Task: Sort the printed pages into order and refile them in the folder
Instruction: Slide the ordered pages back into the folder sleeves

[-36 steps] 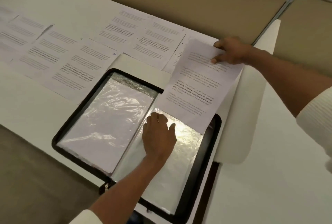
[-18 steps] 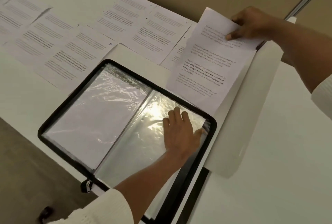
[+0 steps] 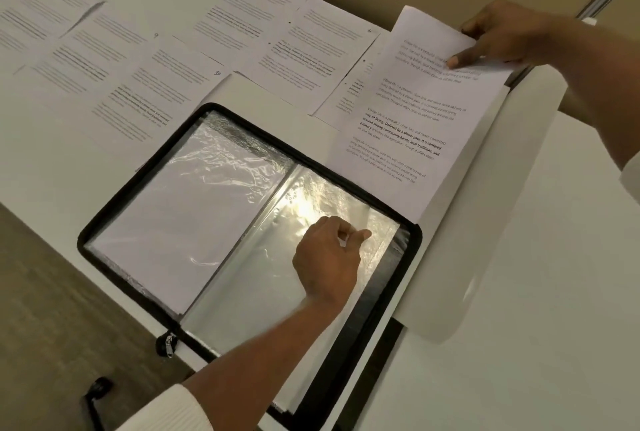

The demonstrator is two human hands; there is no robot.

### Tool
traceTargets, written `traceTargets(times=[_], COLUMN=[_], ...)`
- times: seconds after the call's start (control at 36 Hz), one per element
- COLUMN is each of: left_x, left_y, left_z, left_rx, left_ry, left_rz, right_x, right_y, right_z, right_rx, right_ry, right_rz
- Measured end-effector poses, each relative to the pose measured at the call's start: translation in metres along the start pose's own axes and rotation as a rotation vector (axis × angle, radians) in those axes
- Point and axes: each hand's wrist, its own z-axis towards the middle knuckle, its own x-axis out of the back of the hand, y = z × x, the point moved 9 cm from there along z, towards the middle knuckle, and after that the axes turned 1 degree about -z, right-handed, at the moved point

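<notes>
Far-left pages [image 3: 24,18] blurred, print illegible, cropped by the frame's edge.

Black zip folder [image 3: 377,313] lies open and flat, clear sleeves [image 3: 194,223] exposed. Printed pages [image 3: 145,95] lie in rows beyond it. Single page [image 3: 415,112] raised, far right.

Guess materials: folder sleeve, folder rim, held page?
Sleeve: thin clear plastic, glossy; wrinkles and glare. Folder rim: black, matte, likely fabric; zipper pull hangs off it. Page: white paper, matte; printed text, bends slightly.
</notes>
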Motion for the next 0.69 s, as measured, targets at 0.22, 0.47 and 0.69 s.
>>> traceTargets(times=[0.22, 0.47, 0.69], left_x=[0.013, 0.024, 0.028], left_y=[0.001, 0.012, 0.019], left_z=[-0.002, -0.011, -0.012], left_rx=[0.019, 0.012, -0.046], left_ry=[0.063, 0.104, 0.117], left_rz=[-0.069, -0.042, 0.038], right_x=[0.011, 0.005, 0.002], right_y=[0.001, 0.000, 0.000], right_z=[0.006, 0.003, 0.005], right_rx=[-0.059, -0.123, -0.127], right_ry=[0.016, -0.080, -0.119], right_rz=[0.112, 0.184, 0.189])
